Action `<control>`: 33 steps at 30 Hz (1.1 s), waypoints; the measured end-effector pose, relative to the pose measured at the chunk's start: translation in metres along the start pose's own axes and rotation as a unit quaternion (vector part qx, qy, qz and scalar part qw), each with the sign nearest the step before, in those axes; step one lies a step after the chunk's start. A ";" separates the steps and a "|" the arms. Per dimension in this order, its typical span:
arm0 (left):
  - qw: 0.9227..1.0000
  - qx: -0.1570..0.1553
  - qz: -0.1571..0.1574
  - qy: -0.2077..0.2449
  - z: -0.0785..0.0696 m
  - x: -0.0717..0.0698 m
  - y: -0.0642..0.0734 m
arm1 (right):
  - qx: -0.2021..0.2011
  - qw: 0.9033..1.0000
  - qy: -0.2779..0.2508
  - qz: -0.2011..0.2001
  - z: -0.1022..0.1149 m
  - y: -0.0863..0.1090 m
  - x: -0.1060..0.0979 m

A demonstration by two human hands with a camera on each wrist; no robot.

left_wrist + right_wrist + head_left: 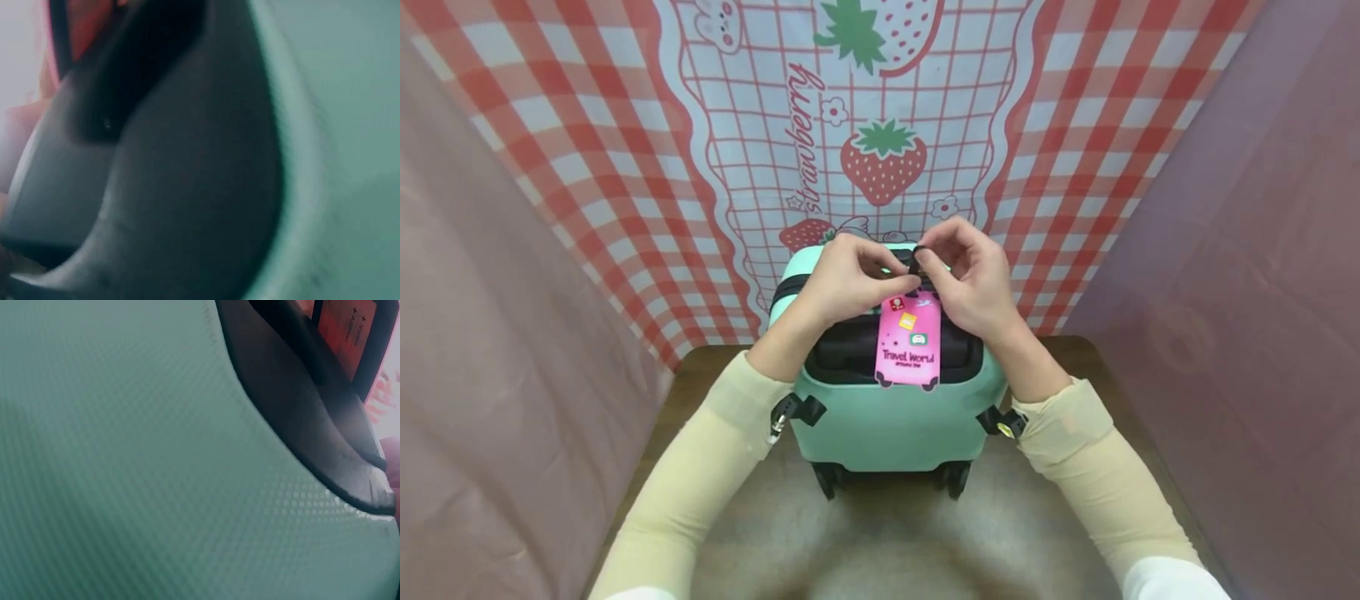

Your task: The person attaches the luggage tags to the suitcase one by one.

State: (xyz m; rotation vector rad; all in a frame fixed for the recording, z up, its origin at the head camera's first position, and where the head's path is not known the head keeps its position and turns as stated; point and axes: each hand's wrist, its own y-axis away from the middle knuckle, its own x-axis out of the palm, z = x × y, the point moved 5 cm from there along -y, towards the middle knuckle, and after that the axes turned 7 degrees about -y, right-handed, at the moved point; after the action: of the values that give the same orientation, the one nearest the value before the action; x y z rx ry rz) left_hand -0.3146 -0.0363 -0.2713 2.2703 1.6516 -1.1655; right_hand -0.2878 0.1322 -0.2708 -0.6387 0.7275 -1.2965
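A pink luggage tag printed "Travel World" lies against the black handle area of a mint-green suitcase. Above the tag, my left hand pinches its short black strap between thumb and fingers. From the other side my right hand pinches the strap's upper end, and the fingertips hide part of it. In the right wrist view, the tag's back carries printed name and address lines. The left wrist view shows mostly the suitcase's dark recess and green shell, blurred.
The suitcase stands on its black wheels on a wooden table. Behind it hangs a red-checked cloth with strawberries. Plain pinkish curtains enclose both sides. A small camera sits at each wrist.
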 end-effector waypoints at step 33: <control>0.998 -0.019 0.014 -0.065 0.005 0.003 -0.001 | 0.040 0.999 -0.006 -0.029 -0.006 -0.002 -0.003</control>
State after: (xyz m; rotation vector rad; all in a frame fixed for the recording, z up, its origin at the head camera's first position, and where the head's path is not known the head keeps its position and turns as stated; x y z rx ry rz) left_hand -0.3178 -0.0353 -0.2762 2.1398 1.5756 -1.2348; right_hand -0.2939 0.1349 -0.2726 -0.6059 0.6477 -1.3676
